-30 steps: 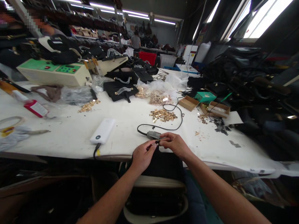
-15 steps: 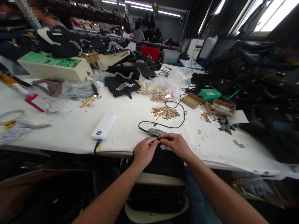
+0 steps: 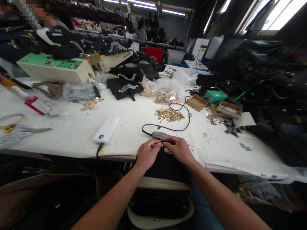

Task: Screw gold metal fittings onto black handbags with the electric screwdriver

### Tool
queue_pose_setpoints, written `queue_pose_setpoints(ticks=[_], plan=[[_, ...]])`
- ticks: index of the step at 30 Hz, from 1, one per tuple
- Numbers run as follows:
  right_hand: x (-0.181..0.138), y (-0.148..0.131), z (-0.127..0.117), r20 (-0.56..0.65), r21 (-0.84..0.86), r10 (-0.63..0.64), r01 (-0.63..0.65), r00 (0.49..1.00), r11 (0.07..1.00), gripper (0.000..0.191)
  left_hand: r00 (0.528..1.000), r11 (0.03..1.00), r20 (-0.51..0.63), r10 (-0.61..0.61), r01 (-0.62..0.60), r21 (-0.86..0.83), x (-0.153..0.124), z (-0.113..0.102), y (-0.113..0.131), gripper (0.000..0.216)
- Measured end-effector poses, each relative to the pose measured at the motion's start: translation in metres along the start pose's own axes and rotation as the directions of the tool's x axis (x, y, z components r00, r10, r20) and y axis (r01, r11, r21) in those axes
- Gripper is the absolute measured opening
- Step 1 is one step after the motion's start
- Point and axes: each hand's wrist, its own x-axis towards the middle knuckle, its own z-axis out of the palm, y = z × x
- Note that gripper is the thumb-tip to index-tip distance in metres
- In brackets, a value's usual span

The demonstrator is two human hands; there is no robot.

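Observation:
At the table's front edge, my left hand [image 3: 149, 154] and my right hand [image 3: 178, 149] meet fingertip to fingertip. Both are closed in a pinch around something small and dark, mostly hidden by the fingers. Directly beneath them a black bag [image 3: 165, 167] with a cream border leans against the table edge, its lower part open below. Just beyond the fingers lies a grey corded hand tool [image 3: 158, 134], its black cable [image 3: 165, 129] looping across the white tabletop. Farther back sits a pile of small gold metal fittings [image 3: 169, 115].
A white power bank [image 3: 106, 130] with a cable lies to the left, near a red bottle [image 3: 37, 104]. Behind are a cream machine [image 3: 56, 71], black bags [image 3: 124, 88] and bagged fittings [image 3: 166, 95]. Small open boxes [image 3: 197, 103] stand at the right. Another person [image 3: 141, 33] is far back.
My right hand has shifted slightly left and its fingers have drawn in closer to the left fingertips. Both hands keep their pinch; the things on the table stay put.

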Motion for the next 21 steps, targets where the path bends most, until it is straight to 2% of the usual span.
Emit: queue_pose_setpoints(ticks=[11,21], plan=[[-0.0015,0.0034,0.0012,-0.011,-0.02,-0.02,0.019,1.0,1.0,0.025,0.999,0.997,0.038,-0.011,0.014,-0.075,0.0015,-0.0007,0.0014,0.028],[0.0002,0.0,0.0057,-0.068,0.011,0.045,-0.044,0.997,0.999,0.028,0.997,0.995,0.058,-0.043,0.047,-0.084,0.0066,0.002,-0.0012,0.027]])
